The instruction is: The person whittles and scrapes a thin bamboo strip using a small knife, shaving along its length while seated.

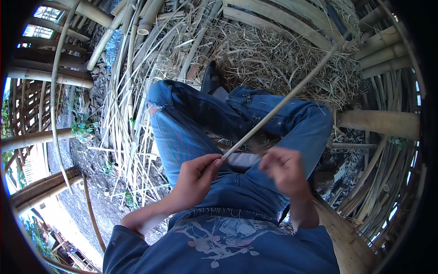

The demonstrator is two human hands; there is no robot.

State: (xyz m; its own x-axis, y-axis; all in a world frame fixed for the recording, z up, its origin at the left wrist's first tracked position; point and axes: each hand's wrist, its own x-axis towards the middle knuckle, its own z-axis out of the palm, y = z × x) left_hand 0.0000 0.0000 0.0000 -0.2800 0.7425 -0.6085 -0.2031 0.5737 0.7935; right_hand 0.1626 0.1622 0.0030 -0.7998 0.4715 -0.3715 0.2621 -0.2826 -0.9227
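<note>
**Two Hands on One Strip: Slip and Cut Hazards**

Both of my hands work over my lap. My left hand (197, 177) is closed on the near end of a long, thin bamboo strip (283, 101), pinching it between thumb and fingers. The strip runs from that grip up and to the right, across my jeans (191, 114), and its far end reaches toward the straw pile (273, 59).

My right hand (285, 170) sits just beside the left, near the strip's lower end. It is blurred; I cannot tell whether it grips the strip, holds a tool, or is empty.

Hazards, as I judge them:

1. Splinter or cut. The strip's edges look narrow. If it slides through my left fingers, they may be sliced.
2. Loss of grip. Only the tip is pinched. The long free length gives leverage, so a sideways pull could twist it out.
3. Snagging. The far end lies near the straw and the bamboo poles (378, 122). A catch there could bend or snap the strip.
4. Leg contact. All work is directly above my thighs, and any blade slip would land there.
</note>
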